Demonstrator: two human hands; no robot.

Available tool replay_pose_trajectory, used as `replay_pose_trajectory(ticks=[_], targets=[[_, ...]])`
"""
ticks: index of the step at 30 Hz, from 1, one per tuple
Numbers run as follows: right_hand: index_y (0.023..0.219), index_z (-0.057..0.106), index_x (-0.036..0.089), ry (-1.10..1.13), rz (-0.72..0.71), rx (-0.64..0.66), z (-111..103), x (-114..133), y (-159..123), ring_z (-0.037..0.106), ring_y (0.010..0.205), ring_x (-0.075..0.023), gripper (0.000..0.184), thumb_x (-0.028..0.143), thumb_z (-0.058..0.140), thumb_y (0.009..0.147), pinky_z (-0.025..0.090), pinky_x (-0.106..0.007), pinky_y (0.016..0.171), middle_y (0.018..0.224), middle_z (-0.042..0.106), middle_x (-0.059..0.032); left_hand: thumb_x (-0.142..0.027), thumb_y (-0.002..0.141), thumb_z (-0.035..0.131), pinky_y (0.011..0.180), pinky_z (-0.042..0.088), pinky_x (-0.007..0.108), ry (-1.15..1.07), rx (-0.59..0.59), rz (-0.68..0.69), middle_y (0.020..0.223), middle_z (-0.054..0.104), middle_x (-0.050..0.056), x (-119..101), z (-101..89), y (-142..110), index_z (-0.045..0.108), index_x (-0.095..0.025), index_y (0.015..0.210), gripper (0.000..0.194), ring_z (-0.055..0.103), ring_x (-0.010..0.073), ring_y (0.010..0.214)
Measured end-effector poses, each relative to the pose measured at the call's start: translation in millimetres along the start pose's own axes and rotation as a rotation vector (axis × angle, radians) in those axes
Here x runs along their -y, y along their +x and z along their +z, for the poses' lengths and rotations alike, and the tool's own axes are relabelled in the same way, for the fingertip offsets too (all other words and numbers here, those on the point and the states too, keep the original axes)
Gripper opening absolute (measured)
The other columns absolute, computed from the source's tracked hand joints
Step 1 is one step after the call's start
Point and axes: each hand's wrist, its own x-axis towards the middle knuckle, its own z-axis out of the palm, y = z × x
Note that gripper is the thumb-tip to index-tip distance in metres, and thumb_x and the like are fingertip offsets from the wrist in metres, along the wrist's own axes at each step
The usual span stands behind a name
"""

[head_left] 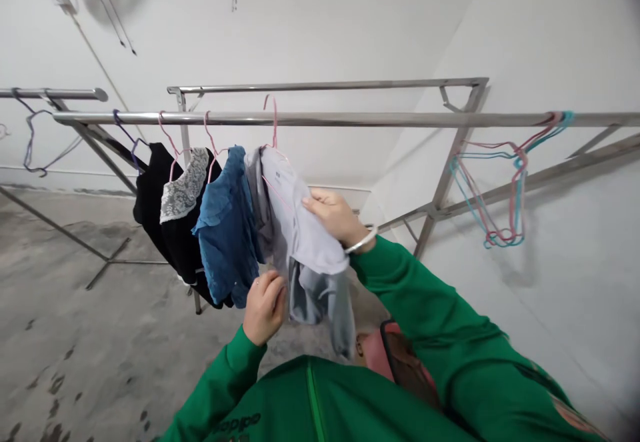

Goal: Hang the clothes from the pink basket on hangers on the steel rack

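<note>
A light grey garment [300,229] hangs on a pink hanger [273,119] from the steel rail [350,119]. My right hand [334,215] is closed on the garment's upper right side. My left hand [264,305] pinches its lower left edge. To its left on the same rail hang a blue top [225,229], a black top with a white lace collar [185,192] and another black garment [150,195]. Both my arms are in green sleeves.
Several empty pink and blue hangers [500,182] dangle from the rail at right. A second steel rail [325,86] runs behind. A purple hanger [33,142] hangs on a rail at far left. A pink bag [395,359] sits below. The white wall is close on the right.
</note>
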Motion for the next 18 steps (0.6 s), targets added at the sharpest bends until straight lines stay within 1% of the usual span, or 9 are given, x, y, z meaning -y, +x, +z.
replay_pose_trajectory(ticks=[2, 4, 7, 10, 14, 16, 18], targets=[[0.057, 0.039, 0.018, -0.033, -0.025, -0.040, 22.3, -7.6, 24.9, 0.032, 0.056, -0.0092, 0.029, 0.031, 0.050, 0.080, 0.024, -0.023, 0.054, 0.055, 0.035, 0.0038, -0.014, 0.091, 0.045, 0.072, 0.055, 0.033, -0.017, 0.029, -0.026, 0.095, 0.065, 0.010, 2.2, -1.0, -12.3, 0.059, -0.020, 0.100, 0.018, 0.064, 0.0198, 0.086], [0.055, 0.034, 0.019, -0.083, -0.032, -0.071, 40.8, -15.5, 43.3, 0.030, 0.055, -0.0085, 0.030, 0.027, 0.047, 0.080, 0.022, -0.023, 0.055, 0.054, 0.031, 0.0042, -0.014, 0.091, 0.044, 0.072, 0.055, 0.033, -0.027, 0.042, -0.037, 0.093, 0.066, 0.010, 5.1, -2.6, -22.6, 0.060, -0.020, 0.098, 0.018, 0.065, 0.0197, 0.084], [0.055, 0.033, 0.019, -0.163, -0.041, -0.082, 61.3, -28.0, 57.0, 0.031, 0.058, -0.0089, 0.028, 0.024, 0.046, 0.080, 0.022, -0.023, 0.056, 0.054, 0.031, 0.0043, -0.013, 0.090, 0.044, 0.071, 0.056, 0.033, -0.033, 0.045, -0.057, 0.093, 0.067, 0.010, 10.4, -4.5, -34.6, 0.061, -0.020, 0.097, 0.020, 0.066, 0.0204, 0.085], [0.057, 0.034, 0.019, -0.238, -0.052, -0.106, 75.1, -38.3, 59.8, 0.032, 0.059, -0.0093, 0.028, 0.025, 0.045, 0.082, 0.023, -0.024, 0.059, 0.055, 0.033, 0.0044, -0.011, 0.089, 0.043, 0.070, 0.057, 0.034, -0.036, 0.046, -0.070, 0.093, 0.067, 0.011, 14.5, -5.0, -42.8, 0.061, -0.020, 0.097, 0.022, 0.066, 0.0209, 0.084], [0.058, 0.029, 0.020, -0.301, -0.014, -0.160, 88.2, -43.3, 59.1, 0.032, 0.059, -0.0105, 0.031, 0.026, 0.044, 0.084, 0.025, -0.025, 0.060, 0.056, 0.031, 0.0039, -0.010, 0.088, 0.043, 0.069, 0.057, 0.035, -0.063, 0.082, -0.077, 0.092, 0.067, 0.010, 15.4, -2.6, -51.6, 0.061, -0.021, 0.099, 0.024, 0.066, 0.0214, 0.082], [0.063, 0.034, 0.021, -0.289, -0.036, -0.163, 93.9, -45.5, 53.0, 0.038, 0.062, -0.0124, 0.027, 0.029, 0.044, 0.086, 0.030, -0.025, 0.063, 0.060, 0.038, 0.0023, -0.010, 0.088, 0.044, 0.069, 0.058, 0.035, -0.089, 0.114, -0.073, 0.093, 0.067, 0.011, 15.3, 0.6, -56.6, 0.062, -0.022, 0.101, 0.025, 0.067, 0.0214, 0.082], [0.078, 0.045, 0.020, -0.235, -0.120, -0.170, 97.9, -53.5, 38.2, 0.047, 0.071, -0.0156, 0.019, 0.037, 0.043, 0.088, 0.038, -0.028, 0.070, 0.074, 0.050, -0.0020, -0.010, 0.088, 0.044, 0.069, 0.058, 0.033, -0.108, 0.160, -0.051, 0.096, 0.067, 0.011, 16.0, 5.4, -61.5, 0.063, -0.022, 0.105, 0.028, 0.066, 0.0209, 0.083]])
